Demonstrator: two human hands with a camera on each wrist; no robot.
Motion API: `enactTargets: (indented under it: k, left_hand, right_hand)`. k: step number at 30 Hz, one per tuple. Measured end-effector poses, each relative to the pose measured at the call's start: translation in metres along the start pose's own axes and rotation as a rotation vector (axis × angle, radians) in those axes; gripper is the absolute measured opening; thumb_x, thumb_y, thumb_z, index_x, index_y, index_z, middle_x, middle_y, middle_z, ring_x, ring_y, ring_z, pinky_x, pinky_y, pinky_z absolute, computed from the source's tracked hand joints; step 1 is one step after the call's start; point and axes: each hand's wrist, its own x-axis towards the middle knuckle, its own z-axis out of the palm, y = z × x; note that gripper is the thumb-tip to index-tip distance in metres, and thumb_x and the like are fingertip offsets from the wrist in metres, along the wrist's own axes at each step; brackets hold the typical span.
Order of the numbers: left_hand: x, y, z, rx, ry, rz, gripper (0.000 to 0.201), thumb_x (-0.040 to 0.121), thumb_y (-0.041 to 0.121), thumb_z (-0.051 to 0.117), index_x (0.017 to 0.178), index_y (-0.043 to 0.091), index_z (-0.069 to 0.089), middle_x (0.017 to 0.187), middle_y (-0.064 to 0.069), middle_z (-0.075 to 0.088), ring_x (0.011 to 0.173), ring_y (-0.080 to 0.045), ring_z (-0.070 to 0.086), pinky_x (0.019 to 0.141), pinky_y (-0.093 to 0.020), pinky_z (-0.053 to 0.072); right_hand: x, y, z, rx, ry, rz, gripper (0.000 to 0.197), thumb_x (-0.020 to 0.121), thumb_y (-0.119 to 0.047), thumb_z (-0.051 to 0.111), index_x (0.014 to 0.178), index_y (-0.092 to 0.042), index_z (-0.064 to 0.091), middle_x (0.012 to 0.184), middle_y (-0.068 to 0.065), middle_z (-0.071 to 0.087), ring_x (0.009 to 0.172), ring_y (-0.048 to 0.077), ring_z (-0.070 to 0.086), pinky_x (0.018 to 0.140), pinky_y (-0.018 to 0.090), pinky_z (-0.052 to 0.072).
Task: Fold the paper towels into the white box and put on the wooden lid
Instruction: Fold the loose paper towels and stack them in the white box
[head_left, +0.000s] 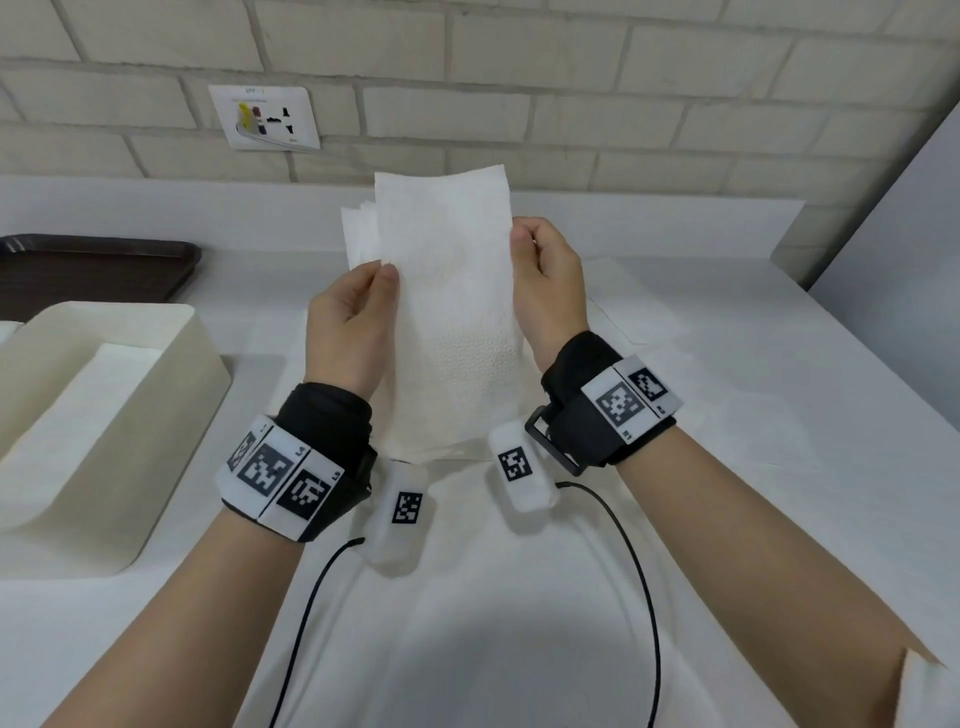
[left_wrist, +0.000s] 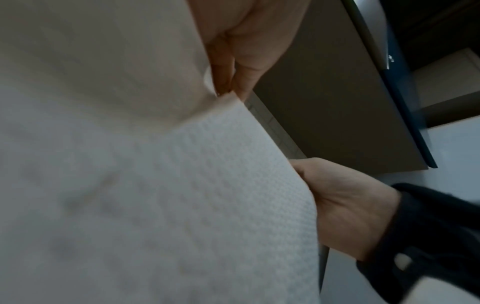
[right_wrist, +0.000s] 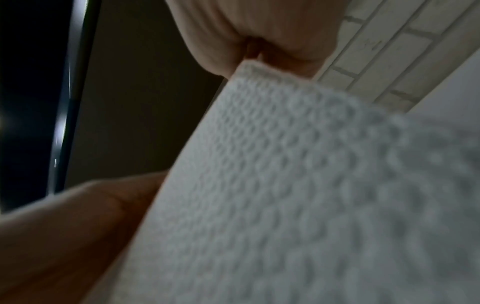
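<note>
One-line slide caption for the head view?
Both hands, left and right, pinch upright paper towels beside the white box.

dark brown tray (head_left: 93, 265) at far left of white counter (head_left: 727, 415), against pale brick wall (head_left: 571, 78); wall socket plate (head_left: 265, 118) above; blue-edged panel (left_wrist: 405, 98) seen in left wrist view.

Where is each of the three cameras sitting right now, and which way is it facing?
Head: worn on the head, looking forward and down at the counter; both forearms, left hand and right hand hold the paper towel upright.
Left wrist: looks along the left hand's fingers pinching the towel; the right hand shows beyond.
Right wrist: looks along the right hand's fingers on the towel's edge, towards the brick wall.
Shared: all show the towel.
</note>
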Motion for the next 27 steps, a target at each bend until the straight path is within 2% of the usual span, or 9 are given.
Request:
enactTargets:
  k: [3, 5, 8, 11, 13, 16, 20, 24, 27]
  left_hand:
    - [0.005, -0.004, -0.006, -0.03, 0.039, -0.01, 0.021, 0.096, 0.018, 0.049, 0.081, 0.022, 0.063, 0.086, 0.007, 0.062, 0.091, -0.013, 0.057, 0.094, -0.03, 0.046]
    - [0.009, -0.008, -0.01, -0.039, 0.072, -0.019, 0.02, 0.095, 0.019, 0.049, 0.082, 0.02, 0.064, 0.084, 0.008, 0.062, 0.088, -0.011, 0.057, 0.092, -0.03, 0.046]
    - [0.012, -0.012, -0.012, -0.057, 0.093, -0.045, 0.017, 0.096, 0.02, 0.049, 0.089, 0.014, 0.063, 0.079, 0.01, 0.059, 0.08, -0.005, 0.053, 0.086, -0.025, 0.043]
    - [0.01, -0.011, -0.011, -0.068, 0.094, -0.051, 0.023, 0.096, 0.02, 0.048, 0.077, 0.02, 0.061, 0.068, 0.016, 0.055, 0.07, -0.001, 0.05, 0.076, -0.02, 0.041]
    - [0.007, -0.009, -0.01, -0.095, 0.075, -0.064, 0.028, 0.097, 0.021, 0.046, 0.071, 0.02, 0.057, 0.068, 0.014, 0.056, 0.069, -0.003, 0.051, 0.072, -0.02, 0.043]
    - [0.003, -0.006, -0.008, -0.136, 0.025, -0.096, 0.031, 0.099, 0.026, 0.041, 0.073, 0.017, 0.056, 0.079, 0.004, 0.059, 0.08, -0.011, 0.056, 0.079, -0.024, 0.046]
    - [0.001, -0.003, -0.007, -0.167, 0.043, -0.145, 0.035, 0.101, 0.03, 0.034, 0.073, 0.021, 0.053, 0.08, 0.006, 0.057, 0.078, -0.006, 0.056, 0.079, -0.019, 0.046]
    - [0.001, -0.007, -0.011, -0.149, 0.024, -0.104, 0.031, 0.1, 0.025, 0.039, 0.074, 0.018, 0.055, 0.081, 0.003, 0.058, 0.084, -0.014, 0.054, 0.082, -0.026, 0.046]
    - [0.0, -0.011, -0.013, -0.135, 0.024, -0.089, 0.027, 0.099, 0.023, 0.041, 0.079, 0.019, 0.059, 0.085, 0.005, 0.062, 0.084, -0.012, 0.059, 0.084, -0.026, 0.049]
  right_hand:
    - [-0.005, -0.005, -0.003, 0.146, -0.065, 0.094, 0.023, 0.097, -0.012, 0.043, 0.081, -0.02, 0.056, 0.075, -0.004, 0.057, 0.064, 0.009, 0.051, 0.054, 0.019, 0.043]
    - [-0.009, -0.009, -0.005, 0.232, -0.128, 0.147, 0.019, 0.095, -0.012, 0.048, 0.081, -0.017, 0.059, 0.075, -0.003, 0.06, 0.063, 0.009, 0.054, 0.051, 0.02, 0.046]
    - [-0.012, -0.013, -0.004, 0.273, -0.177, 0.158, 0.012, 0.093, -0.016, 0.054, 0.084, -0.017, 0.062, 0.079, -0.003, 0.063, 0.069, 0.01, 0.057, 0.057, 0.021, 0.049]
    - [-0.013, -0.014, 0.0, 0.262, -0.185, 0.133, 0.012, 0.091, -0.01, 0.056, 0.083, -0.017, 0.063, 0.079, 0.0, 0.064, 0.07, 0.011, 0.059, 0.063, 0.027, 0.05]
    - [-0.014, -0.012, 0.003, 0.255, -0.181, 0.137, 0.013, 0.089, -0.007, 0.059, 0.081, -0.016, 0.063, 0.078, 0.0, 0.064, 0.069, 0.01, 0.059, 0.066, 0.029, 0.051]
    - [-0.012, -0.012, 0.007, 0.244, -0.139, 0.142, 0.015, 0.085, -0.006, 0.063, 0.073, -0.016, 0.062, 0.074, 0.0, 0.062, 0.07, 0.012, 0.057, 0.067, 0.029, 0.049]
    - [-0.011, -0.01, 0.009, 0.254, -0.093, 0.147, 0.022, 0.081, -0.006, 0.069, 0.064, -0.015, 0.057, 0.071, 0.003, 0.056, 0.069, 0.015, 0.052, 0.061, 0.022, 0.043]
    - [-0.01, -0.009, 0.009, 0.285, -0.111, 0.178, 0.024, 0.077, -0.004, 0.072, 0.062, -0.011, 0.055, 0.07, 0.005, 0.055, 0.069, 0.018, 0.053, 0.058, 0.025, 0.047]
    - [-0.01, -0.009, 0.011, 0.295, -0.134, 0.193, 0.024, 0.076, -0.004, 0.072, 0.063, -0.011, 0.054, 0.07, 0.005, 0.055, 0.067, 0.016, 0.053, 0.054, 0.022, 0.047]
